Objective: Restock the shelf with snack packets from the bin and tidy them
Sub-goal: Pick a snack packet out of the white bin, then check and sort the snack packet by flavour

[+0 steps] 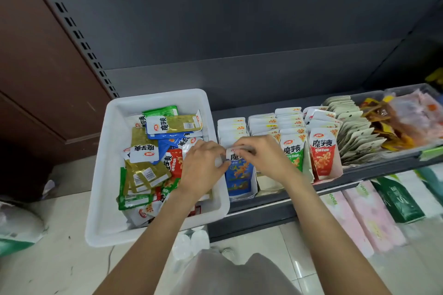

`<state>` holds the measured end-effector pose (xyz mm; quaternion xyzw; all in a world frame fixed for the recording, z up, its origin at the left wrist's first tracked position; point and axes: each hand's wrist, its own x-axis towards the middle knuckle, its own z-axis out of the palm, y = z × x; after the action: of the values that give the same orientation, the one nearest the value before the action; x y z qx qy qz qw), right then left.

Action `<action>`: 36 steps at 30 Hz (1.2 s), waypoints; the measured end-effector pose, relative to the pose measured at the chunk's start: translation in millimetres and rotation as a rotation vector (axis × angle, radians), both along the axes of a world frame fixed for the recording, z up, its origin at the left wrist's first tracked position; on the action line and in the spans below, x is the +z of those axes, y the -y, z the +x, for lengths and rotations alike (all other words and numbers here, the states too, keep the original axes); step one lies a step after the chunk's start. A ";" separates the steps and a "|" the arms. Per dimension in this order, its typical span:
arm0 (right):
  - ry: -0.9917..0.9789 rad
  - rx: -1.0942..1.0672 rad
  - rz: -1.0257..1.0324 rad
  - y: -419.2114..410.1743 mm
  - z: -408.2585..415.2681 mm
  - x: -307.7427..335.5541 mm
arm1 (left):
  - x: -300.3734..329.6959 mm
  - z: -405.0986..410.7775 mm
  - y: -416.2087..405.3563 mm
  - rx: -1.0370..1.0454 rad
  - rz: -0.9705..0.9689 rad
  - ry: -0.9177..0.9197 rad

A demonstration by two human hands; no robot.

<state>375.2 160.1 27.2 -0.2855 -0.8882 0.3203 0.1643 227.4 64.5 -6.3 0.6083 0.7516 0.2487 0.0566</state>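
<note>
A white plastic bin [153, 167], smooth-walled with rounded corners, sits hard against the left end of the dark metal shelf [275, 201], its right rim touching the first box of stock. Inside it, flat glossy snack packets [153, 151] in green, gold, blue and red lie in a loose, overlapping heap. On the shelf, the same kind of packets stand upright in tight rows inside open-fronted card boxes, a blue packet [239, 170] at the front of the leftmost row, a green-fronted row [293, 151] and a red-fronted row [322, 155] beside it, with little gap between rows. Both hands meet over the blue packet's top edge: the left hand [203, 165] curls its fingers against the packet's left side, and the right hand [261, 155] pinches the white top strip between thumb and fingers. Farther right lie fanned pale sachets [354, 134] and crinkled clear bags of orange snacks [407, 120]. Above the rows the shelf's dark back panel [239, 19] stands bare, leaving open room overhead. Pale glossy floor tiles [60, 258] spread below the bin.
</note>
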 end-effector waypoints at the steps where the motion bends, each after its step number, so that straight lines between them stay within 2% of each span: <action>1: 0.045 0.003 0.049 0.9 -1.2 -5.7 | -2.5 1.2 -0.2 0.017 -0.003 -0.020; 4: 0.151 -0.129 0.238 1.9 1.9 -18.7 | -7.2 3.8 0.0 0.070 -0.017 -0.064; 9: 0.222 -0.170 0.342 9.0 -5.3 -21.2 | -4.4 3.8 -1.0 0.120 0.023 -0.045; 13: -0.029 -0.389 0.366 16.5 -6.1 -2.3 | 4.5 -9.5 15.2 0.282 0.225 0.140; 15: -0.116 -0.362 0.356 24.9 -10.7 7.9 | 4.0 -24.4 30.9 0.383 0.283 0.224; 17: -0.105 -0.222 0.294 37.1 -22.4 14.1 | -3.2 -43.6 49.3 0.431 0.271 0.174; 21: 0.128 0.058 0.183 60.2 -66.4 3.8 | -26.3 -80.4 78.7 0.386 0.027 -0.078; 24: 0.441 0.077 0.207 71.0 -106.3 -24.9 | -33.9 -90.1 86.1 0.370 -0.233 -0.086; 27: 0.654 0.013 0.228 73.2 -129.4 -57.1 | -36.8 -92.8 87.4 0.368 -0.298 -0.079; 30: 0.705 -0.032 0.233 71.3 -137.3 -69.8 | -35.6 -95.1 87.6 0.362 -0.317 -0.087; 33: 0.689 -0.001 0.255 74.1 -139.2 -52.6 | -34.5 -94.7 87.8 0.365 -0.353 -0.084; 36: 0.599 -0.047 0.269 71.1 -126.0 -13.4 | -26.5 -87.5 87.3 0.425 -0.181 0.088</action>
<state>249.2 88.9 13.8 -0.3631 -0.9246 0.0979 -0.0605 139.9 -22.8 -32.7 0.4176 0.8787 0.2129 0.0901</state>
